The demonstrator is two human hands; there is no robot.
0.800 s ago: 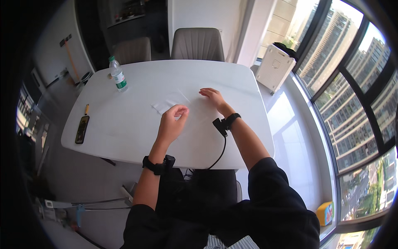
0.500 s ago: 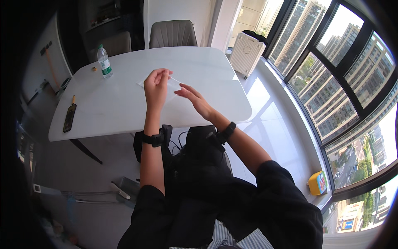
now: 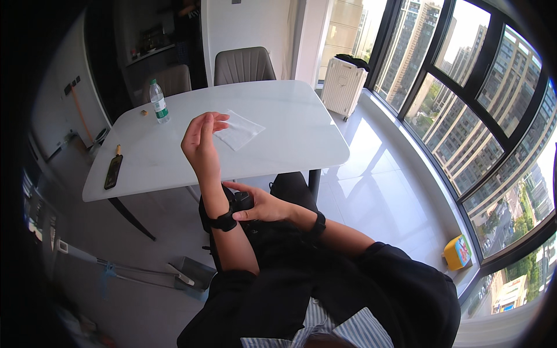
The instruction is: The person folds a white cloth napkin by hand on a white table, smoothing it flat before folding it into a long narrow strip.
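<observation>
A clear, flat, rectangular plastic bag [image 3: 243, 131] is seen over the glossy white tabletop [image 3: 290, 155], just beside the fingertips of the left hand [image 3: 202, 142]. That hand is raised, its fingers loosely bent — whether the bag is gripped cannot be told. By the right hand [image 3: 261, 207], the black, boxy device [image 3: 242, 200] strapped at the left wrist [image 3: 214, 197] is clasped — thumb on one side, fingers on the other.

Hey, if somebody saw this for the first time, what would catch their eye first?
Likely the right hand around the black device at the left wrist, near the middle. Above it, the raised left hand appears beside a clear plastic bag on the white table. Tall windows fill the right side.
</observation>
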